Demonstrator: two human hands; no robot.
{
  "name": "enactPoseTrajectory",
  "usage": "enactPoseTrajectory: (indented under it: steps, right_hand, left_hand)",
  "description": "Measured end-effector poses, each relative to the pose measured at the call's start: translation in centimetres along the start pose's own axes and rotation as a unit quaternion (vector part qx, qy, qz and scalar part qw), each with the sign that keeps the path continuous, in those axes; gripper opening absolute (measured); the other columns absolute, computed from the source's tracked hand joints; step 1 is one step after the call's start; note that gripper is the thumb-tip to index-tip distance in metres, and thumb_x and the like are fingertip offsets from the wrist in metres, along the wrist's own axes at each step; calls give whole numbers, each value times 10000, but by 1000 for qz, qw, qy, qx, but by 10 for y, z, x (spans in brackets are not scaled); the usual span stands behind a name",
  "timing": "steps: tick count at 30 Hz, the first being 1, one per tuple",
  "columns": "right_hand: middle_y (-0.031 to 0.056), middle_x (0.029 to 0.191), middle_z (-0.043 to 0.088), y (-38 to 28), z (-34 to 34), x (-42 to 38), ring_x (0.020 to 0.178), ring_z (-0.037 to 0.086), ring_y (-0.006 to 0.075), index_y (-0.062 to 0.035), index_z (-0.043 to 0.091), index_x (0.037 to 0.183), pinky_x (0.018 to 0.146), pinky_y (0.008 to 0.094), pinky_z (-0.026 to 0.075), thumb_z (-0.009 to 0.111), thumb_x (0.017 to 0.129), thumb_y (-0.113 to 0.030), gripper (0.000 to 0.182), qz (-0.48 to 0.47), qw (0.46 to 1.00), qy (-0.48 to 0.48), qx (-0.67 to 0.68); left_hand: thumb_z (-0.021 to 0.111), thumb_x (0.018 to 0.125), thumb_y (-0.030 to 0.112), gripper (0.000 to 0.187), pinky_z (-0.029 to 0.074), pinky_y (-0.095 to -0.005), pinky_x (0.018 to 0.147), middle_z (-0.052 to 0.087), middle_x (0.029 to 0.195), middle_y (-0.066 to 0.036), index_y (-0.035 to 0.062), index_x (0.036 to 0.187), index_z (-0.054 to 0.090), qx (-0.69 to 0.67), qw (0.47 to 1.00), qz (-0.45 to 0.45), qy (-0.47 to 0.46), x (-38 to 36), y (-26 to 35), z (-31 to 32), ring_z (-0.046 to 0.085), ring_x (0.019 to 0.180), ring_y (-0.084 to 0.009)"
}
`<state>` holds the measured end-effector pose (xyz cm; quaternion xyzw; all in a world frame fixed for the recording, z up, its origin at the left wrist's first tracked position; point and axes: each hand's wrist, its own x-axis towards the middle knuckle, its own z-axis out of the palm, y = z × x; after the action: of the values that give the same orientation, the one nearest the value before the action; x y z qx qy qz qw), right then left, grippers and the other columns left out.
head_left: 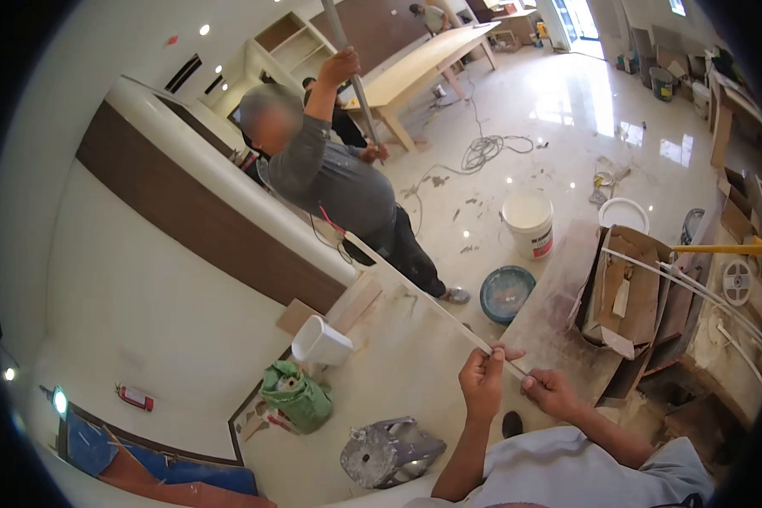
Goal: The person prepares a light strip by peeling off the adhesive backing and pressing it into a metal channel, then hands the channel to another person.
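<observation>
A long, thin white LED light strip [423,296] runs slantwise from my hands up to the left, with a red and a dark wire at its far end. My left hand [481,381] is pinched around the strip near its close end. Just to the right, my right hand [552,394] pinches the tip of the same strip between thumb and fingers. The strip's far end lies in front of a co-worker [339,178] in a grey top, who holds an upright metal pole [347,51] with both hands.
A white bucket [529,227] and a round teal tub [507,296] stand ahead. To the right are an open cardboard box [631,292] and a white reel [737,281]. A green sack [300,398], white bin [322,341] and stained stool [389,453] stand left. Cable [491,151] coils on the floor.
</observation>
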<state>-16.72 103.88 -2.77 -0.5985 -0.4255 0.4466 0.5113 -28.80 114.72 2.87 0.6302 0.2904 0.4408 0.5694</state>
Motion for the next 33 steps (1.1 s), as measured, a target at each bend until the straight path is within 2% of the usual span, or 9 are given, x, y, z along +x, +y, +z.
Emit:
enactPoseTrajectory:
  steps: [4,8,14,20,22,25,28,29,33]
  right_hand:
    - [37,625,588,-40,0,2,589,555,130,-21,688,868,575,328,455,552,1013,-314,354,-2,1000,1,17]
    - [41,630,589,-50,2,10,587,542,136,-22,694,886,575,335,452,556,1013,-316,349,-18,999,42,-16]
    - [42,641,578,-20,5,21,605,536,125,-22,693,895,565,334,432,570,1008,-329,350,-7,999,34,-37]
    - [13,653,582,-38,0,12,602,534,113,-23,683,923,568,315,442,545,1026,-344,364,32,998,-46,-22]
    - [-29,681,563,-19,-6,17,600,502,74,-41,651,897,551,258,422,512,1052,-346,369,25,998,-39,-45]
    - [1,674,575,-39,-4,16,567,532,84,-12,650,909,513,259,425,515,1050,-364,403,21,998,-44,40]
    - [-7,671,551,-59,-2,29,571,516,78,-20,664,1009,524,248,425,501,1057,-313,339,12,998,-42,46]
    - [-13,663,542,-62,-2,32,550,504,79,-14,658,1085,507,245,417,496,1059,-307,336,-3,998,-53,38]
    - [-10,656,548,-89,10,26,538,507,82,-12,655,1048,503,248,423,495,1058,-314,341,-49,998,-4,-26]
  left_hand:
    - [543,1035,127,155,528,-284,848,744,959,-145,-25,1018,569,-55,997,-49,18,2,12,5,707,897,-166]
    - [543,1036,132,158,551,-271,747,741,953,-139,-23,1035,571,-81,994,-67,6,0,10,11,714,866,-170]
    - [518,1028,97,134,567,-317,772,722,894,-148,-25,1027,574,-37,996,-80,14,1,10,8,707,825,-199]
    - [531,1018,104,156,610,-395,775,708,878,-159,-43,1028,584,-134,988,-61,52,15,15,0,718,790,-233]
    - [539,1020,120,164,597,-349,721,710,861,-145,-36,1019,590,-166,982,-28,85,22,9,2,716,776,-220]
    - [552,1024,143,164,533,-254,634,723,819,-105,-12,1033,605,-98,992,-56,58,19,10,3,700,739,-152]
    - [553,1025,157,179,523,-248,599,727,818,-96,-10,1011,616,-107,991,-59,53,16,13,8,681,702,-124]
    - [557,1026,177,208,504,-236,557,723,798,-79,-4,959,634,-104,992,-11,77,18,11,9,662,662,-105]
    - [559,1024,179,230,512,-240,566,714,775,-66,-2,912,646,-77,993,-15,84,24,15,0,664,659,-105]
